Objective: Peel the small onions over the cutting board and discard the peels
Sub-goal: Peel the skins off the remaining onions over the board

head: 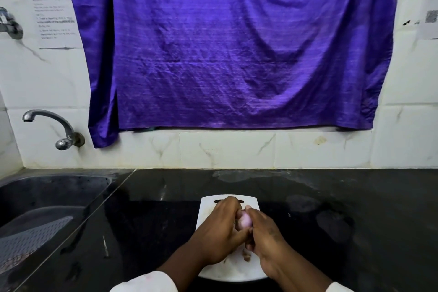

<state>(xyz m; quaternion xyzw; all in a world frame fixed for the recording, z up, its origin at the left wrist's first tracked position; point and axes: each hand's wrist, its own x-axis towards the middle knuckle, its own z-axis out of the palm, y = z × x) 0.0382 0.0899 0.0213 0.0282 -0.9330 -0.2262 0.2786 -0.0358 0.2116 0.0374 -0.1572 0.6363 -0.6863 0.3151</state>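
Observation:
A small pale-pink onion (245, 221) is held over the white cutting board (208, 206), which lies on the black counter. My left hand (219, 232) curls round the onion from the left. My right hand (266, 237) pinches it from the right, thumb tip at the onion's top. Both hands meet above the board's middle and hide most of the onion. A few brownish peel scraps (246, 257) lie on the board below my right hand.
A steel sink (47, 197) sits at the left with a grey perforated strainer (30, 239) in it and a tap (54, 125) above. A purple cloth (225, 50) hangs on the tiled wall behind the black counter (355, 208).

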